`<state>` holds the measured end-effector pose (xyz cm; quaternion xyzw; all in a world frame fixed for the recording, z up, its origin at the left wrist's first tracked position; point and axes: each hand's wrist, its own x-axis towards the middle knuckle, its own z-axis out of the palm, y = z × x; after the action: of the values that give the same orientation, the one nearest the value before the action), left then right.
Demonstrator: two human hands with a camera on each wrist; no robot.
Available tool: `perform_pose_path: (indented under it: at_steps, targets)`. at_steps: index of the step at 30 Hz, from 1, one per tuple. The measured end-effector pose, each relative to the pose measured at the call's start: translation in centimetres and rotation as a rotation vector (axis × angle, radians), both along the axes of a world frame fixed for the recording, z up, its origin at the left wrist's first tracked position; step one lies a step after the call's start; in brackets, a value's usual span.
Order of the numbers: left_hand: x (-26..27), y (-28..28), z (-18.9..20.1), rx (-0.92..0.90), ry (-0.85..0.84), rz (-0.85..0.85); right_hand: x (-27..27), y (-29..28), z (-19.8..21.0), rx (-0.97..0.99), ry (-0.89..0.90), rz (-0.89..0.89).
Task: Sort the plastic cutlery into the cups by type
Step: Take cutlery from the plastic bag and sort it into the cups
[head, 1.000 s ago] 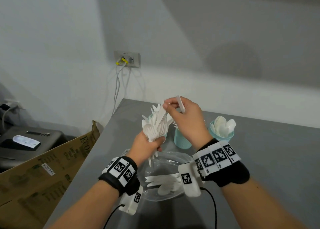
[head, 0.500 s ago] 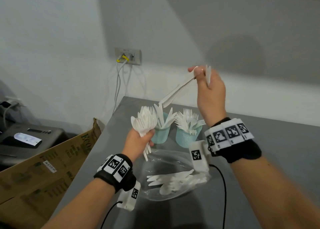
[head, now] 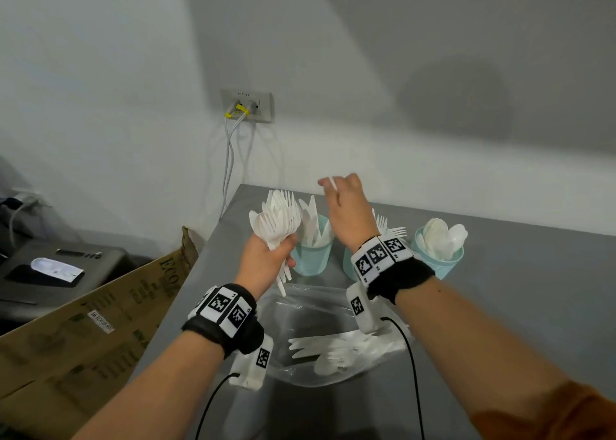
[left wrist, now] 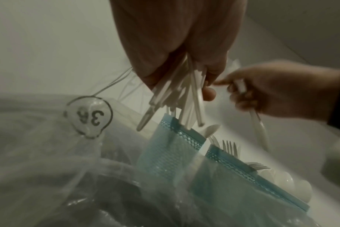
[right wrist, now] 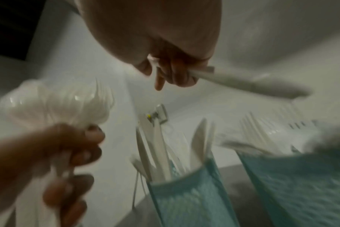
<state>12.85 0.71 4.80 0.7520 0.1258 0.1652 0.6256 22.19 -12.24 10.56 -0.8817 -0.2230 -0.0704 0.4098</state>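
My left hand (head: pixel 268 259) grips a bundle of white plastic forks and spoons (head: pixel 276 219) by the handles, left of the cups. My right hand (head: pixel 336 191) holds a single white knife (right wrist: pixel 243 83) above the knife cup (head: pixel 313 256); in the left wrist view the knife (left wrist: pixel 260 133) points down. Three teal cups stand in a row on the grey table (head: pixel 516 306). The left one holds knives, the fork cup (head: pixel 348 268) is partly hidden behind my right wrist, and the spoon cup (head: pixel 443 263) is on the right.
A clear plastic bag (head: pixel 300 306) with more white cutlery (head: pixel 330 349) lies on the table in front of the cups. An open cardboard box (head: pixel 100 323) stands off the table's left edge. A wall socket with cables (head: pixel 246 106) is behind the table corner.
My right hand has come down with the knife from high above the table to just over the knife cup. The left hand keeps its bundle in about the same place.
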Motion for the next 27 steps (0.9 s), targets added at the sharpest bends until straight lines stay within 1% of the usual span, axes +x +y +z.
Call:
perform_pose_path:
  at_steps: [1,2,4,5,7,11,14,19,23,27]
  targets:
    - [0.0,0.1,-0.1,0.008,0.003,0.004,0.0,0.0,0.7,0.098,-0.046,0.0]
    - [0.0,0.3,-0.1,0.015,0.004,0.006,-0.1,0.0,1.2,0.142,-0.108,-0.014]
    - [0.1,0.4,-0.3,0.013,0.004,0.009,-0.4,-0.1,1.7,0.143,-0.204,-0.034]
    - [0.2,0.4,-0.3,0.007,0.005,0.011,-0.6,-0.2,1.6,0.165,-0.193,-0.019]
    - [0.3,0.3,-0.4,-0.003,0.01,0.009,-0.7,-0.2,1.1,0.217,-0.088,0.032]
    - [0.3,0.0,-0.5,-0.01,-0.009,-0.006,0.3,0.0,-1.8,0.078,0.053,0.047]
    - [0.4,0.1,-0.6,0.019,-0.016,-0.007,0.8,0.3,-3.1,0.03,0.128,0.029]
    - [0.4,0.0,-0.8,0.025,-0.021,-0.017,1.7,0.5,-3.4,0.008,0.178,-0.008]
    - [0.6,0.0,-1.0,0.025,-0.008,-0.012,1.7,0.7,-3.7,-0.098,0.222,0.011]
    - [0.5,0.0,-1.2,0.042,0.006,-0.013,0.9,0.8,-3.2,-0.258,0.187,0.062]
